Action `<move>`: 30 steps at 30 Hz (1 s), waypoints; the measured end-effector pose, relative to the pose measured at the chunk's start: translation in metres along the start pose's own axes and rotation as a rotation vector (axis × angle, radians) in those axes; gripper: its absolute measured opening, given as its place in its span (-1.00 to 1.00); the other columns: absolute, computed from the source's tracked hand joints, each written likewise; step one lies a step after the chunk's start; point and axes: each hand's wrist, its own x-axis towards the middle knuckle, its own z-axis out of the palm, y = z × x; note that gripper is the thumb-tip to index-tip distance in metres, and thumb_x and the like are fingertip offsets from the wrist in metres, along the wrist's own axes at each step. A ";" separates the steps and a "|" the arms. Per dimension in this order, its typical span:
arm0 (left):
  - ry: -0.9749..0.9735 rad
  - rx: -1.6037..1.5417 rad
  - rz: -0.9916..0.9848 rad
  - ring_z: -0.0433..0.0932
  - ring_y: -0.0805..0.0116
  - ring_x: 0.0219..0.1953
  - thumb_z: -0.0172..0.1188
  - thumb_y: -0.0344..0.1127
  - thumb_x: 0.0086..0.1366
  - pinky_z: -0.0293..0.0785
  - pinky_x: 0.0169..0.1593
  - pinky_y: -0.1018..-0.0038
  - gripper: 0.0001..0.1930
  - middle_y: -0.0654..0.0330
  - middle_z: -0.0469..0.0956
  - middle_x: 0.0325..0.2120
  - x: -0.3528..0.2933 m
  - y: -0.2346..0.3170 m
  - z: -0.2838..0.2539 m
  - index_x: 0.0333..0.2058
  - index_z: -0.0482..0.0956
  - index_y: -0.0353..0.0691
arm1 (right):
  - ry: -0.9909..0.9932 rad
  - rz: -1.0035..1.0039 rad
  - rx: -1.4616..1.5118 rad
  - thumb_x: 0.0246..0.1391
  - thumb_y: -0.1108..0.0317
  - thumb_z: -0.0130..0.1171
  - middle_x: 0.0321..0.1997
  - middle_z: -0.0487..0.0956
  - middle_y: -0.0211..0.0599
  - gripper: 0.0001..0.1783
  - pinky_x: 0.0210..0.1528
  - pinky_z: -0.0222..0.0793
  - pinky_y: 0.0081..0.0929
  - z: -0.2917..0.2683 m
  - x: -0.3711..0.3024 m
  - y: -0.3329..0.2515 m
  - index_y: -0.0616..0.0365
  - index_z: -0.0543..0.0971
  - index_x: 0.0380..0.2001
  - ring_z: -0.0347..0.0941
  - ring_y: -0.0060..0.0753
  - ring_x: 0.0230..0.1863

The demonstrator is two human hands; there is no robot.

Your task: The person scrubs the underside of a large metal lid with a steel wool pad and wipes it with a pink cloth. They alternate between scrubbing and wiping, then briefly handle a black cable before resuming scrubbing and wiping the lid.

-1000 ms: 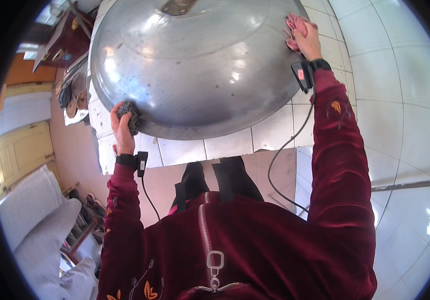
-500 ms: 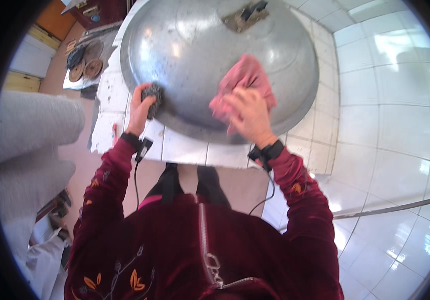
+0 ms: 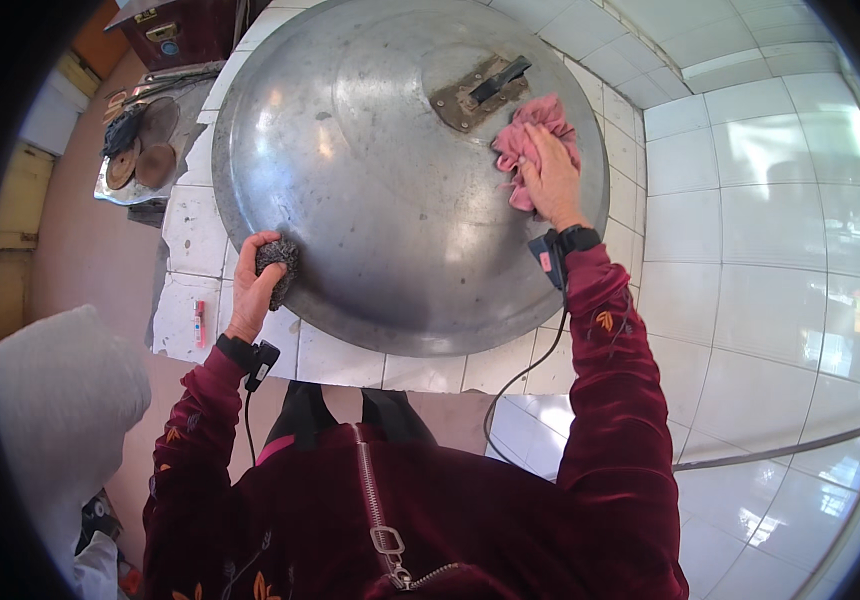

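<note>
A large domed metal lid [image 3: 380, 190] lies on a white-tiled counter [image 3: 195, 230]. Its dark handle [image 3: 500, 78] is fixed to a worn, rusty plate [image 3: 462, 106] toward the far right of the dome. My left hand [image 3: 252, 285] is closed on a dark steel-wool scouring pad [image 3: 278, 270], which rests at the lid's near-left rim. With my right hand [image 3: 550, 182] I press a crumpled pink cloth [image 3: 538, 140] onto the lid's right side, just below the handle. Part of the cloth is hidden under my fingers.
A red-and-white tube-like item [image 3: 199, 322] lies on the counter's near-left corner. Further left, several round brown discs [image 3: 155, 165] sit on a low surface near a dark red box [image 3: 175, 35]. White tiled wall [image 3: 750, 220] bounds the right, crossed by a grey hose [image 3: 770, 455].
My right hand and the pink cloth have moved from the lid's near middle to its right side, up near the handle. My left hand still holds the scouring pad at the rim. The view has shifted.
</note>
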 end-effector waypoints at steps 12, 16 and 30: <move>-0.013 -0.031 -0.078 0.36 0.51 -0.11 0.02 -0.52 0.11 0.30 0.00 0.60 -0.61 0.28 0.39 -0.14 -0.002 0.010 0.003 -0.03 0.40 -0.21 | 0.011 -0.046 -0.061 0.00 0.27 0.14 0.18 0.41 -0.11 -0.50 0.13 0.30 -0.11 -0.008 0.026 -0.052 0.11 0.47 0.06 0.26 0.01 0.22; -0.043 -0.039 -0.055 0.37 0.52 -0.12 0.01 -0.51 0.12 0.32 -0.03 0.61 -0.61 0.28 0.38 -0.15 -0.003 0.013 0.002 -0.03 0.39 -0.19 | -0.133 -0.119 -0.026 -0.03 0.31 0.16 0.25 0.35 -0.20 -0.43 0.21 0.19 -0.13 -0.012 -0.006 -0.069 0.04 0.43 0.13 0.21 -0.01 0.27; -0.061 -0.033 -0.033 0.38 0.49 -0.10 0.05 -0.54 0.08 0.32 0.03 0.57 -0.64 0.28 0.40 -0.15 0.000 0.009 -0.003 -0.08 0.41 -0.24 | -0.345 -0.365 -0.044 0.01 0.29 0.17 0.36 0.22 -0.16 -0.30 0.27 0.06 -0.10 -0.001 0.011 -0.151 0.01 0.28 0.27 0.11 -0.03 0.36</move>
